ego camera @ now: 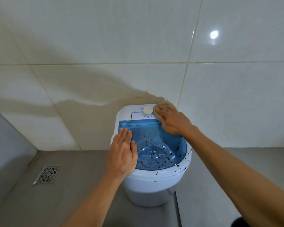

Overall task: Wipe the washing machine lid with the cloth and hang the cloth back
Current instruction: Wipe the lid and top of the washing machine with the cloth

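Note:
A small white washing machine stands on the floor against the tiled wall. Its lid is see-through blue and spattered with dark spots, which also dot the white rim at the front right. My right hand presses a beige cloth flat onto the white control panel at the back right, just beside the round white dial. Most of the cloth is hidden under my fingers. My left hand lies flat, fingers together, on the lid's left edge and holds nothing.
A metal floor drain sits in the grey floor to the left. A low grey ledge runs along the far left. Pale glossy wall tiles rise right behind the machine.

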The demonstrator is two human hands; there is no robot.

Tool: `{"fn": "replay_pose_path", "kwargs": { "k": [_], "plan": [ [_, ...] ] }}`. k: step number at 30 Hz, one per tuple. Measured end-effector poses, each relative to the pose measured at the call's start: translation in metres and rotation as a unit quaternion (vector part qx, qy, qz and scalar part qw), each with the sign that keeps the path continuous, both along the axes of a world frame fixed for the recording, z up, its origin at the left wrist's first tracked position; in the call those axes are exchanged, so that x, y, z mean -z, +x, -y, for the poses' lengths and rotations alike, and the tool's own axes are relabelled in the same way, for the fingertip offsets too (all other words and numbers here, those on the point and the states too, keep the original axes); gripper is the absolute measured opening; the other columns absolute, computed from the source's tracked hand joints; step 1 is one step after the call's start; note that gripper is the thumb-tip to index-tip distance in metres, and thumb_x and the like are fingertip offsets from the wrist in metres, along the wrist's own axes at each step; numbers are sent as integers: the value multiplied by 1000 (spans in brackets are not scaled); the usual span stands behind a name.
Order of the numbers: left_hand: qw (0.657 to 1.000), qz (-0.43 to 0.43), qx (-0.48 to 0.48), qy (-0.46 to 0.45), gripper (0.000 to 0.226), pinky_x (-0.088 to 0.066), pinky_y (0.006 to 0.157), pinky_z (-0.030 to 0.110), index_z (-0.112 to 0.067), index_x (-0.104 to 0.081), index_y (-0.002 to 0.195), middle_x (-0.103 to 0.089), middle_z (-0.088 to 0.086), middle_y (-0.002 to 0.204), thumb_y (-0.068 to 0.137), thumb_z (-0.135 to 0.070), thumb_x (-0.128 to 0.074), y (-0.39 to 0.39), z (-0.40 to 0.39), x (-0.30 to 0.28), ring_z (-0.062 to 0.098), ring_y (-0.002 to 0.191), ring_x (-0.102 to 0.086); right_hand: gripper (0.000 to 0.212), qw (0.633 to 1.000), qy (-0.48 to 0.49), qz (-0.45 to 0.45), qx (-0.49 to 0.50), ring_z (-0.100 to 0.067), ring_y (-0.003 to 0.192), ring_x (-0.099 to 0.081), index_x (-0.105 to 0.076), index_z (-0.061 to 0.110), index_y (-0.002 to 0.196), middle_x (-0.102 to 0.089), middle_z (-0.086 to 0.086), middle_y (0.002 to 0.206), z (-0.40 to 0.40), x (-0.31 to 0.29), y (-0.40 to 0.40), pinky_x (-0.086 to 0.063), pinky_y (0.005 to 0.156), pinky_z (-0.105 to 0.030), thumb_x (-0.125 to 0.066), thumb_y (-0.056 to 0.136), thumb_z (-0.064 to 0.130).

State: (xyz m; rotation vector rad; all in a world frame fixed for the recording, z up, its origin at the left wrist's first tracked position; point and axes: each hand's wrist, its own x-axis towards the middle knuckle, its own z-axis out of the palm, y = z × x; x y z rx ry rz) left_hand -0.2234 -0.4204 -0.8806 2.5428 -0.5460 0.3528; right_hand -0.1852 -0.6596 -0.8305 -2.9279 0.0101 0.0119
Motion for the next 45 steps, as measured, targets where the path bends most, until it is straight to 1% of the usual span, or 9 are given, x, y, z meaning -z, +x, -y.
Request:
{"fn": "replay_pose_path", "kwargs": {
  "k": [5, 12, 20, 25, 29, 33, 36, 39, 45],
  "plan": [
    [1000, -7, 4, 0, 56, -21, 119, 39, 0, -46, 139, -42, 16, 148, 95, -30, -28, 0, 0, -1, 26, 142, -31, 60, 993, 69, -41, 85, -28, 153, 1, -7, 32, 157, 2, 3, 167, 11, -4, 20, -12, 121, -58, -10, 102, 56],
    [1000, -16, 8, 0, 56, -24, 118, 43, -1, -44, 140, -40, 14, 150, 95, -29, -28, 1, -1, -1, 24, 144, -28, 58, 998, 40, -29, 35, -26, 153, 8, -3, 17, 158, 6, -2, 166, -31, 10, -8, -1, 124, -49, -12, 105, 40],
    [1000, -8, 8, 1, 54, -24, 118, 42, -1, -46, 139, -42, 15, 148, 96, -29, -30, -1, -1, -3, 26, 143, -30, 66, 998, 36, -1, 56, -23, 153, 6, -3, 26, 158, 4, 2, 166, 2, 12, 16, -6, 124, -50, -7, 99, 56],
    [1000, -13, -2, -4, 53, -21, 119, 39, -3, -45, 140, -39, 12, 151, 95, -28, -32, 0, 0, -1, 22, 144, -28, 60, 998, 37, 4, 46, -25, 153, 7, -8, 19, 159, 3, -1, 167, -26, 10, -8, -1, 124, -47, -21, 104, 42],
    [1000, -14, -1, 0, 53, -18, 119, 35, -3, -46, 140, -39, 11, 150, 96, -29, -34, 1, -2, -1, 21, 143, -29, 58, 999, 42, 26, 11, -19, 154, 1, -18, 23, 157, -6, 2, 167, -36, 16, -32, -3, 124, -45, -21, 104, 45],
    [1000, -6, -3, -4, 59, -16, 117, 30, -2, -49, 137, -43, 12, 147, 94, -35, -28, 0, 0, -3, 23, 141, -33, 58, 996, 60, 51, 49, -20, 154, 5, -11, 27, 158, -2, 5, 167, -11, 15, -11, -4, 124, -47, -18, 103, 45],
    [1000, -8, -12, -7, 52, -16, 116, 29, -1, -50, 136, -45, 13, 146, 95, -29, -34, -1, 2, -4, 23, 140, -35, 56, 989, 102, 47, 93, -31, 152, -12, -18, 26, 156, -13, -3, 166, 9, 14, 18, -19, 120, -52, -19, 103, 45],
    [1000, -6, -14, -19, 52, -16, 116, 26, -1, -52, 134, -46, 13, 145, 95, -30, -35, -1, 3, -4, 23, 140, -35, 54, 979, 148, 19, 139, -43, 136, -37, -28, 20, 151, -36, -16, 154, 18, 8, 35, -33, 110, -52, -23, 102, 43],
    [1000, -9, -12, -6, 54, -16, 117, 26, -1, -50, 136, -45, 13, 146, 94, -31, -33, -2, 2, -3, 22, 141, -33, 54, 962, 191, 29, 193, -45, 126, -42, -22, 12, 152, -39, -24, 142, 10, 16, -12, -33, 107, -51, -27, 104, 38]
  ]
}}
